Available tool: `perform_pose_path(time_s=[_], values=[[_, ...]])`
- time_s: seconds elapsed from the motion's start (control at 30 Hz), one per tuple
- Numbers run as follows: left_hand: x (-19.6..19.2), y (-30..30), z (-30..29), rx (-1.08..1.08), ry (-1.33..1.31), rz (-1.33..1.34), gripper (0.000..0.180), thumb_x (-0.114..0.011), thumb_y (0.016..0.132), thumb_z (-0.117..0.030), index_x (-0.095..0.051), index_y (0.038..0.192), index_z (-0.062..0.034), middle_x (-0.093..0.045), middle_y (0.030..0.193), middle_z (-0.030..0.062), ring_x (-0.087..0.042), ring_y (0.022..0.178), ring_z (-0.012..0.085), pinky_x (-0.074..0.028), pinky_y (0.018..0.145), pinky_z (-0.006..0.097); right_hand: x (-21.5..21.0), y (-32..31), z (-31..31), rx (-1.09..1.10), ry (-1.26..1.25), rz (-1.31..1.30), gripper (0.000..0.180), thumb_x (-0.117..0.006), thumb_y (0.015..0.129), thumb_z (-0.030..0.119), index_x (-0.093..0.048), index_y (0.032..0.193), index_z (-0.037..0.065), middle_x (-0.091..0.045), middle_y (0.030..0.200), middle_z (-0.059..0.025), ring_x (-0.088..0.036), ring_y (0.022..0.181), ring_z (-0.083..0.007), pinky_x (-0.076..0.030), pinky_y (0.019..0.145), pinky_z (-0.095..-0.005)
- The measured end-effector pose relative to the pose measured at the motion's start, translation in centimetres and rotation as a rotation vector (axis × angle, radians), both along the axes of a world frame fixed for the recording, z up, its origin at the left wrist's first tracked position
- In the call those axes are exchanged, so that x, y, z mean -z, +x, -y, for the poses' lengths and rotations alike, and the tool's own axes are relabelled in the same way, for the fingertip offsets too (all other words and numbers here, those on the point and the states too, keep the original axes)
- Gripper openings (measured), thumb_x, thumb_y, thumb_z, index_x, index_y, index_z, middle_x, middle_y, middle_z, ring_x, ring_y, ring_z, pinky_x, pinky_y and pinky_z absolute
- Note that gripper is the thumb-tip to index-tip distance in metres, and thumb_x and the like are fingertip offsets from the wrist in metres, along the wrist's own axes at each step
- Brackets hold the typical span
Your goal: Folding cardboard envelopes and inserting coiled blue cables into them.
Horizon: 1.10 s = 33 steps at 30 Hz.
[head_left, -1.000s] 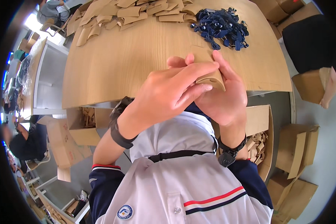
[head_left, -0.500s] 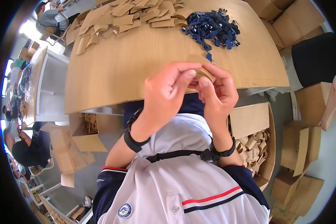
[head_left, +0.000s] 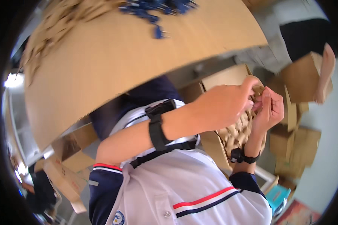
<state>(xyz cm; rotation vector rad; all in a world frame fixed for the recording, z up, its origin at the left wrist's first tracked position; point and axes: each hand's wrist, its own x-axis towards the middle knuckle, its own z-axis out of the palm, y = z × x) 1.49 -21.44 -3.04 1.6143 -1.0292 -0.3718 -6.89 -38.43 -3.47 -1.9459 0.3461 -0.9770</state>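
Note:
Both of my hands are together at the right, above an open carton (head_left: 223, 77) filled with small folded kraft boxes (head_left: 234, 133). Between their fingertips is a small brown kraft pillow box (head_left: 258, 90), mostly hidden by the fingers. My left hand (head_left: 229, 105) reaches across my body with its fingers curled on the box's left side. My right hand (head_left: 271, 107) pinches the box from the other side. On the wooden table (head_left: 139, 63) lie a pile of blue corded items (head_left: 157, 7) and many flat kraft pieces (head_left: 64, 18), both blurred.
Stacked cardboard boxes (head_left: 304, 77) stand at the right, next to a person's arm (head_left: 326, 71) and dark clothing (head_left: 306, 37). Another open carton (head_left: 77, 144) sits below the table at the left. A teal package (head_left: 278, 197) lies at the lower right.
My hands have moved from the table's front edge to the right, over the carton, carrying the pillow box. My view has turned rightward, so the table appears shifted left and tilted.

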Motion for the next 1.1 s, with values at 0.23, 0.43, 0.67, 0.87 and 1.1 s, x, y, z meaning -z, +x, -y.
perform_pose_path(time_s=[0.23,0.43,0.67,0.87,1.1], values=[[-0.4,-0.1,-3.7,0.302,-0.013,-0.254,0.032,-0.055,0.094,-0.007,-0.052,0.125,-0.0029,-0.072,0.092,0.0108,-0.069,0.08,0.0256,-0.053,0.075,0.032,13.4,-11.9,13.5,0.384,0.049,-0.535,0.016,-0.052,0.095,0.004,-0.064,0.104,-0.002,-0.064,0.075,-0.0033,-0.059,0.063,-0.0082,-0.048,0.056,-0.0215],[-1.9,-2.1,-5.9,0.553,-0.717,-0.364,0.019,-0.06,0.091,-0.006,-0.061,0.109,-0.0011,-0.067,0.096,0.0148,-0.063,0.076,0.0206,-0.051,0.066,0.028,12.1,-7.6,11.7,0.312,0.084,-0.353,0.022,-0.051,0.095,0.001,-0.059,0.115,-0.004,-0.069,0.09,-0.0089,-0.063,0.077,-0.0109,-0.05,0.07,-0.0237],[-2.9,-2.8,-6.3,0.446,-1.398,-0.602,0.003,-0.072,0.083,-0.005,-0.073,0.086,-0.0045,-0.058,0.101,0.0173,-0.052,0.08,0.0194,-0.042,0.067,0.023,1.1,8.8,-0.6,-0.51,-0.536,-0.149,0.026,-0.063,0.085,-0.001,-0.065,0.11,0.003,-0.069,0.09,-0.0078,-0.062,0.07,-0.0187,-0.05,0.065,-0.0282],[-1.0,-3.7,-11.5,0.376,-1.443,-0.706,0.022,-0.066,0.09,-0.015,-0.066,0.11,-0.0059,-0.057,0.115,0.0232,-0.056,0.092,0.0302,-0.046,0.08,0.036,-0.3,22.4,-8.6,-1.015,-1.048,0.056,0.037,-0.064,0.074,-0.001,-0.067,0.108,0.01,-0.068,0.106,0.0,-0.062,0.089,-0.0208,-0.053,0.068,-0.0315],[-1.1,-0.3,-18.6,-0.307,-1.014,-0.344,0.028,-0.052,0.091,0.007,-0.061,0.116,-0.0023,-0.065,0.086,0.0124,-0.06,0.071,0.0228,-0.048,0.065,0.034,-2.6,26.2,-10.4,-1.203,-1.104,0.002,0.035,-0.065,0.076,0.0,-0.068,0.109,0.011,-0.068,0.106,-0.0013,-0.062,0.092,-0.0203,-0.054,0.073,-0.0291]])
